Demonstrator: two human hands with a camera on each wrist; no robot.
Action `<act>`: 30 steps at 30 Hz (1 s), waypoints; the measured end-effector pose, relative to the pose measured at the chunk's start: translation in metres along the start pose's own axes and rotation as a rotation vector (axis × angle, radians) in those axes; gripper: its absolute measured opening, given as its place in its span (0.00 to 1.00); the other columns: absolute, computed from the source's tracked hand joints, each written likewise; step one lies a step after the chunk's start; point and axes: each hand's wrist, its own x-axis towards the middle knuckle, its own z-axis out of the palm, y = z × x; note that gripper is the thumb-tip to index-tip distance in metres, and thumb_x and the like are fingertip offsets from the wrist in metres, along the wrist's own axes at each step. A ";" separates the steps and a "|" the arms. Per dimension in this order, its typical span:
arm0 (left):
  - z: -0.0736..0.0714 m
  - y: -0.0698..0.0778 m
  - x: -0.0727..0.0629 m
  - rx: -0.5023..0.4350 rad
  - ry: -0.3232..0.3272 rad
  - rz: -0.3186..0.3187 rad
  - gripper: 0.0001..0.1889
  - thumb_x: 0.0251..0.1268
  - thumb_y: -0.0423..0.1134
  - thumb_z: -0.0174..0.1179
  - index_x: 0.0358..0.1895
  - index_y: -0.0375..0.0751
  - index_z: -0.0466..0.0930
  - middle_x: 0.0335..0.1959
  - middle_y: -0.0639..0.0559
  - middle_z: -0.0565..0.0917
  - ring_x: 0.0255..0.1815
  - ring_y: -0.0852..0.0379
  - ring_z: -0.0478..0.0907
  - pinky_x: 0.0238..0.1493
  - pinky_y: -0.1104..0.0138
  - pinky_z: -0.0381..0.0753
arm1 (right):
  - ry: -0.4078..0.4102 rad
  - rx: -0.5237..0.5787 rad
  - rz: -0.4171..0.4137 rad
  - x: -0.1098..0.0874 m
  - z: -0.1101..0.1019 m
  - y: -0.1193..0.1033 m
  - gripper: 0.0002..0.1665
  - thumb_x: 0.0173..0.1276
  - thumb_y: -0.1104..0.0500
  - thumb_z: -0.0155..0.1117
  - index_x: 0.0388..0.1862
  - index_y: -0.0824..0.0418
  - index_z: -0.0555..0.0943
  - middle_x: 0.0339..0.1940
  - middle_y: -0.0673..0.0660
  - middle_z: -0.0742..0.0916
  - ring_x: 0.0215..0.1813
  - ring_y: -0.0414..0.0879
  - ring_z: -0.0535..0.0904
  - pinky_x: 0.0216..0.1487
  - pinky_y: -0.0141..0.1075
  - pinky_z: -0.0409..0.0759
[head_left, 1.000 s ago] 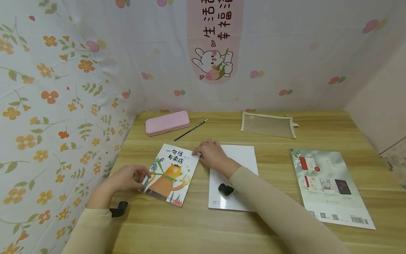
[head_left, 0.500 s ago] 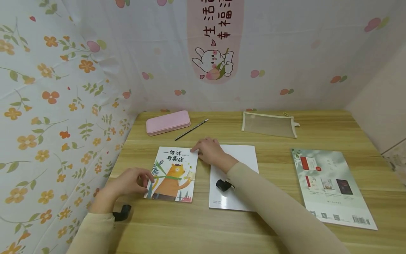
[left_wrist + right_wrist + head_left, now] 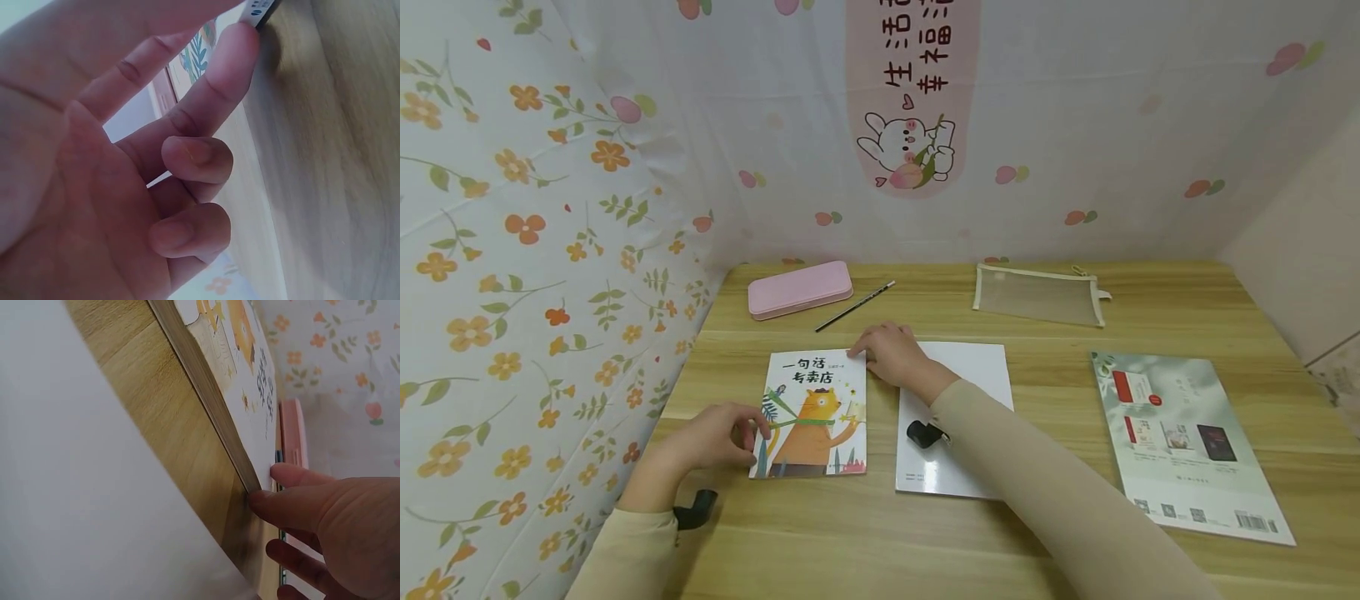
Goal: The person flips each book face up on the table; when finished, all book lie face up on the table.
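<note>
A small picture book [image 3: 816,417] with an orange cartoon animal on its cover lies on the wooden table, its edges nearly square to the viewer. My left hand [image 3: 718,437] holds its left edge near the bottom, index finger and thumb at the book; the remaining fingers curl loosely in the left wrist view. At the top right corner, my right hand [image 3: 891,354] pinches the book between thumb and index finger, as the right wrist view shows from the side. Under my right forearm lies a larger white book [image 3: 917,467], partly hidden by hand and sleeve.
A pink pencil case [image 3: 800,290] sits at the back left, a pencil [image 3: 855,306] beside it. Farther right is a mesh zip pouch [image 3: 1037,296]. A pale green magazine [image 3: 1191,446] lies on the right. Patterned cloth [image 3: 737,125] hangs behind and to the left.
The picture book has turned counter-clockwise, from slanted to nearly straight. My left hand has shifted slightly right and toward me with it; the right hand has moved a little left.
</note>
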 end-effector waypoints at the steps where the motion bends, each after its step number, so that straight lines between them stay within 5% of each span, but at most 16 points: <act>1: 0.000 0.000 0.000 0.002 0.001 -0.001 0.16 0.50 0.26 0.71 0.43 0.46 0.84 0.26 0.56 0.79 0.26 0.62 0.74 0.30 0.69 0.74 | -0.001 0.000 -0.001 0.000 0.000 0.001 0.19 0.71 0.64 0.69 0.57 0.45 0.89 0.64 0.51 0.85 0.72 0.56 0.74 0.72 0.58 0.65; 13: 0.001 0.006 0.001 -0.004 0.000 -0.043 0.17 0.48 0.25 0.71 0.40 0.46 0.82 0.27 0.52 0.78 0.27 0.59 0.72 0.30 0.68 0.72 | -0.041 0.001 -0.065 -0.020 -0.006 0.009 0.20 0.69 0.56 0.73 0.60 0.47 0.87 0.70 0.55 0.81 0.75 0.59 0.69 0.74 0.62 0.62; 24: -0.002 0.006 0.001 0.032 0.010 -0.033 0.16 0.45 0.23 0.70 0.38 0.43 0.81 0.27 0.50 0.79 0.29 0.59 0.73 0.31 0.68 0.73 | 0.011 0.005 -0.030 -0.074 -0.025 0.043 0.20 0.70 0.55 0.72 0.60 0.49 0.86 0.70 0.56 0.81 0.74 0.61 0.69 0.70 0.66 0.62; 30: -0.002 0.012 0.002 0.084 0.073 -0.026 0.12 0.56 0.30 0.72 0.43 0.44 0.84 0.31 0.53 0.80 0.29 0.60 0.72 0.32 0.66 0.73 | 0.082 0.005 0.004 -0.104 -0.037 0.064 0.20 0.66 0.58 0.74 0.58 0.50 0.88 0.68 0.59 0.82 0.72 0.62 0.71 0.69 0.67 0.61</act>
